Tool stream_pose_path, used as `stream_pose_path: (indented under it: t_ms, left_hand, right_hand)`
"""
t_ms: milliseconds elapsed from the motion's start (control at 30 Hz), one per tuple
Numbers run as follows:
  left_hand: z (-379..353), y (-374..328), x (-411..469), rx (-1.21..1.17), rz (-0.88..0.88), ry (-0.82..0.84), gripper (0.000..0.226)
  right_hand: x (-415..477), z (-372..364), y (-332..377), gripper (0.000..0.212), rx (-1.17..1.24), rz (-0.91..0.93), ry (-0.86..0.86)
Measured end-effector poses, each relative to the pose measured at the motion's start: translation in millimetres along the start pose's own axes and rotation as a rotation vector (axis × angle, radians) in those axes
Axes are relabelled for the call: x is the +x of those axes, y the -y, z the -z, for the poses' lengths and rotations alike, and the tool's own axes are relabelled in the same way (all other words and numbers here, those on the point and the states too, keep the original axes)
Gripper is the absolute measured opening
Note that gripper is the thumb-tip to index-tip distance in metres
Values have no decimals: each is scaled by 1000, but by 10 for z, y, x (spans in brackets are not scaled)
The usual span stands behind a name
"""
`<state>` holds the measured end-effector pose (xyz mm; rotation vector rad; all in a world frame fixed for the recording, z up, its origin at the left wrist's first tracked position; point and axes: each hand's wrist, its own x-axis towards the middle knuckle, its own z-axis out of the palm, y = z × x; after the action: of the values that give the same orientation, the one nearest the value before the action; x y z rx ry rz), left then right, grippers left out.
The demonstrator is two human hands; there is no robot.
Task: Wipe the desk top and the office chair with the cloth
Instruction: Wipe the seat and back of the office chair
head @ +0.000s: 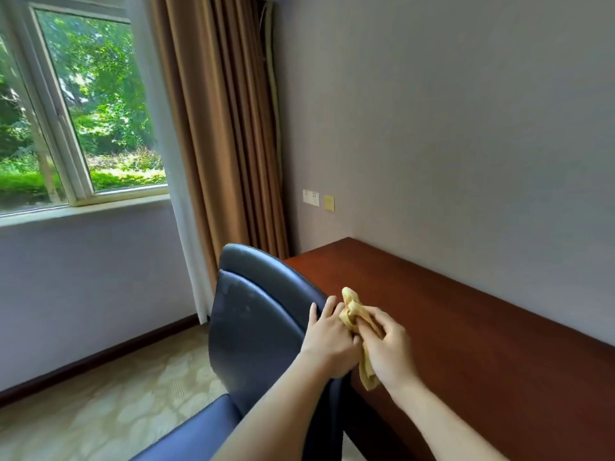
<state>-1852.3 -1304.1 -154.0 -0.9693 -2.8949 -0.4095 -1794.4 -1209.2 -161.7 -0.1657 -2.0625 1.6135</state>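
head view: hands together, right hand point(387, 349) gripping the yellow cloth point(353, 310), left hand point(327, 342) resting on the chair back point(253, 314)

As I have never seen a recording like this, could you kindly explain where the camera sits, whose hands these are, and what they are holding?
There is no machine here: a person works with bare hands. The single picture comes from a wide-angle camera worn on their head, looking forward and down. The right hand grips a crumpled yellow cloth. The left hand touches it, though I cannot tell whether it grips. The cloth is held, not lying on anything. Both hands are by the near edge of the reddish-brown desk top, next to the back of the dark blue office chair.
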Motion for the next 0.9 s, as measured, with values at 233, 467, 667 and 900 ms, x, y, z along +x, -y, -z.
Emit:
stream_pose_path:
  t_ms: [233,467,667,900]
  left_hand:
    - [-3,-199,-404,4,-59,37,40]
    - [80,-303,-968,101,-115,60,61]
    - [170,-372,-1666,149,-181,82,53]
    - [434,-130,-2434,296,-335,182,53]
  right_hand:
    - [-396,331,209,15,17,-26,115]
    - [-536,486,441,14,4,-6,237]
    - [-805,406,527,19,59,-5,329]
    - [-1095,319,628,21,-85,67,344]
